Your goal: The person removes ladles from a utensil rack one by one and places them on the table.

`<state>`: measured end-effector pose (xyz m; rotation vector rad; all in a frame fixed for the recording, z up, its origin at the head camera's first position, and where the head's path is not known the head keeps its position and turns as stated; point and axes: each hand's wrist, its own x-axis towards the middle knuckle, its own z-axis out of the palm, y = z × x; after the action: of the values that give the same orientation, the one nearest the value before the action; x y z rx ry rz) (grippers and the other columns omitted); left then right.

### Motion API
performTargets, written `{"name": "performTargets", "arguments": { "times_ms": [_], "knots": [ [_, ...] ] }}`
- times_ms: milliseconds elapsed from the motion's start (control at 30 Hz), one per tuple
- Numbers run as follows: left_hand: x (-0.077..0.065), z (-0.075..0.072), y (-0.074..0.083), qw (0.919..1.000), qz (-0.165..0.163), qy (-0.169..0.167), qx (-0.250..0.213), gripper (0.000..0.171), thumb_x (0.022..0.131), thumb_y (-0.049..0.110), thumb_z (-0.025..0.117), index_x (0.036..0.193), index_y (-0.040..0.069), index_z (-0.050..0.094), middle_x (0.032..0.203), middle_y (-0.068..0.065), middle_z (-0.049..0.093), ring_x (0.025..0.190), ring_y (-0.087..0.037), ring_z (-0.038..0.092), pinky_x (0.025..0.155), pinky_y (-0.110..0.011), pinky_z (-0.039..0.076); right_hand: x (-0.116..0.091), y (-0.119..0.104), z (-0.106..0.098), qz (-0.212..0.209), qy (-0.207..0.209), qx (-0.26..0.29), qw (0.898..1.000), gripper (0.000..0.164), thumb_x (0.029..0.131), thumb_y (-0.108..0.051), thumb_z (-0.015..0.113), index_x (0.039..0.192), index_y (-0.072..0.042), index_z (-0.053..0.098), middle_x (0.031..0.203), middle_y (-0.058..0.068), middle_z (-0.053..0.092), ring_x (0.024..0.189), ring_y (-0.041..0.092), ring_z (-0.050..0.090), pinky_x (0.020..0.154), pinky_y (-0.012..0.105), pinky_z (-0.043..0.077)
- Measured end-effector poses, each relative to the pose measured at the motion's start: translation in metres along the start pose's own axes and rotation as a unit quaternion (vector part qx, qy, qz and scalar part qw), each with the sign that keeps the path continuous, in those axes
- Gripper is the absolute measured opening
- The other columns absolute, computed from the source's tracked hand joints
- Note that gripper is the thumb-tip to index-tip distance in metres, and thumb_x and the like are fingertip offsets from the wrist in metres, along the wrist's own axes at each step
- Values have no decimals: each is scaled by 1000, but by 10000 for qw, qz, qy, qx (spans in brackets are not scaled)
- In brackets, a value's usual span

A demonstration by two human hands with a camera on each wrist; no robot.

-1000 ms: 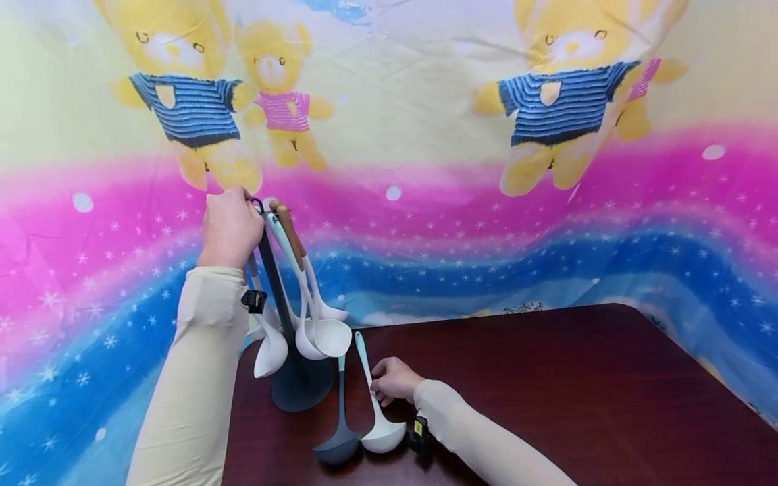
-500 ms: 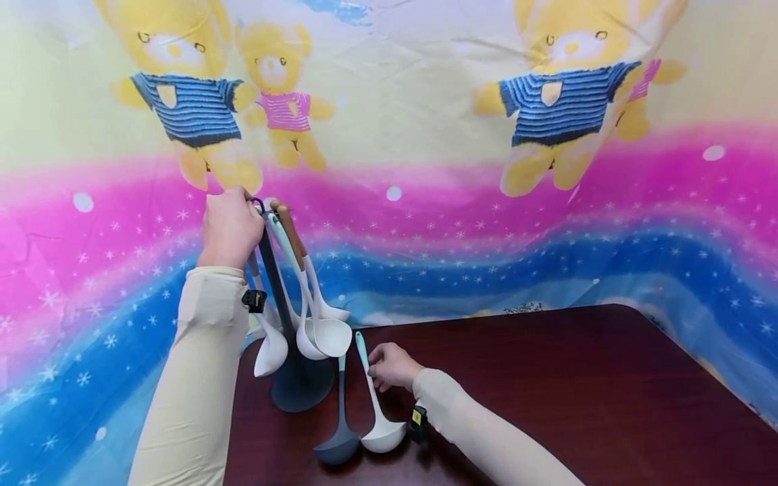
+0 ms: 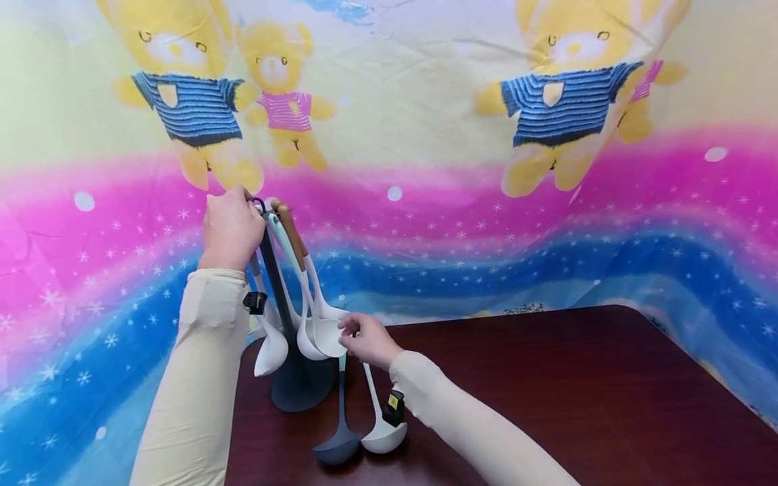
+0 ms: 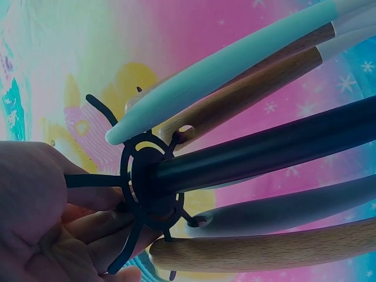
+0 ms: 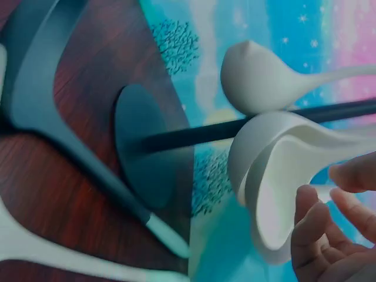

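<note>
My left hand (image 3: 231,226) grips the top of a dark utensil stand (image 3: 273,283); in the left wrist view its fingers reach behind the hooked ring (image 4: 126,176). Several ladles hang there, among them one with a mint handle (image 4: 223,73) and one with a wooden handle (image 4: 252,91). My right hand (image 3: 372,341) has its fingers loosely bent, nothing between thumb and fingertips, close beside a hanging white ladle (image 5: 276,200). Below it on the table lies a white ladle (image 3: 385,439), its handle end partly hidden by that hand. Left of this lies a grey ladle (image 3: 338,447) with a mint handle end.
The stand's round base (image 3: 300,395) rests near the left edge of the dark red wooden table (image 3: 547,391). Behind the table hangs a printed cloth (image 3: 425,155) with teddy bears.
My right hand has risen from the white ladle's shaft on the table, moving up and left toward the hanging ladles. The left hand has kept its place on the stand.
</note>
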<state>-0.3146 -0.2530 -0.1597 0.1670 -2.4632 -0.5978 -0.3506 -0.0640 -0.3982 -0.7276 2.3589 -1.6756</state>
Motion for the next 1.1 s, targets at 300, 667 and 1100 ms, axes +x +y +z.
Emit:
{"name": "performTargets", "arguments": {
  "times_ms": [300,667,1100],
  "knots": [
    [1,-3,1,9999,-24,24,-101,34,104,12,41,129,-6,56,118,-30,61,95,-45,64,87,-56,55,13,-30,12,-346,-116,340,9988,41,101,-13,57,141,-11,50,138,12,56,88,25,70,65,38,57],
    [3,-9,2,9998,-3,130,-140,32,104,11,42,126,-7,57,116,-30,61,96,-45,64,88,-56,54,19,-43,24,-404,-523,256,9975,50,104,-10,48,151,-20,34,148,6,44,81,37,64,54,36,52],
    [-3,-3,-1,9999,117,75,5,31,102,11,43,124,-6,57,112,-31,63,91,-45,65,83,-56,55,14,-37,36,-982,327,-226,9944,25,106,-14,48,129,-10,54,116,8,63,83,13,61,79,30,52]
  ]
}}
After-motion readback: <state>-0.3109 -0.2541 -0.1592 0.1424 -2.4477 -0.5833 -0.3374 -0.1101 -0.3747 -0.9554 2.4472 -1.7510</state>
